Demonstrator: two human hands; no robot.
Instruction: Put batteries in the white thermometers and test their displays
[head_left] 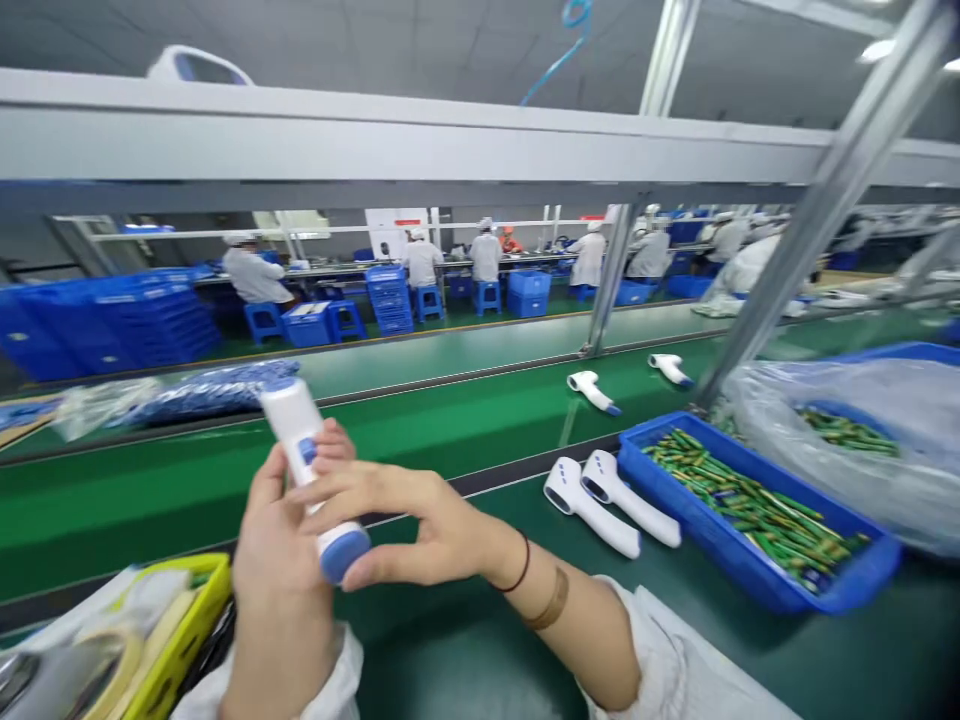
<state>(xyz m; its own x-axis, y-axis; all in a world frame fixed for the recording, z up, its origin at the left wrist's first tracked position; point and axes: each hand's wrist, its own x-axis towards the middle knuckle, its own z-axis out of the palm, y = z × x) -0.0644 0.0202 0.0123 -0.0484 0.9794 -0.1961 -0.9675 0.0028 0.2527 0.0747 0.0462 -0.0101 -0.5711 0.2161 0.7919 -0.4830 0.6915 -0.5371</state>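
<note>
In front of me a white infrared thermometer (pixel 288 412) with blue ends and a blue button stands tilted up, its blue end toward me. My left hand (pixel 281 565) is wrapped round its body from the left and below. My right hand (pixel 420 515) reaches across from the right, fingers lying over the body and thumb against the blue end. Its palm side is partly hidden. On the green bench to the right lie two more white thermometers (pixel 598 515) side by side, next to a blue bin (pixel 765 575) of green and gold batteries (pixel 742 500).
A green conveyor belt (pixel 465 425) runs across, carrying two thermometers (pixel 594 390). At lower left stands a yellow basket (pixel 214 590) with tape rolls. A plastic-lined bin (pixel 892 460) is at right. A metal post (pixel 810 210) and white shelf (pixel 450 145) frame the bench. Several people sit beyond.
</note>
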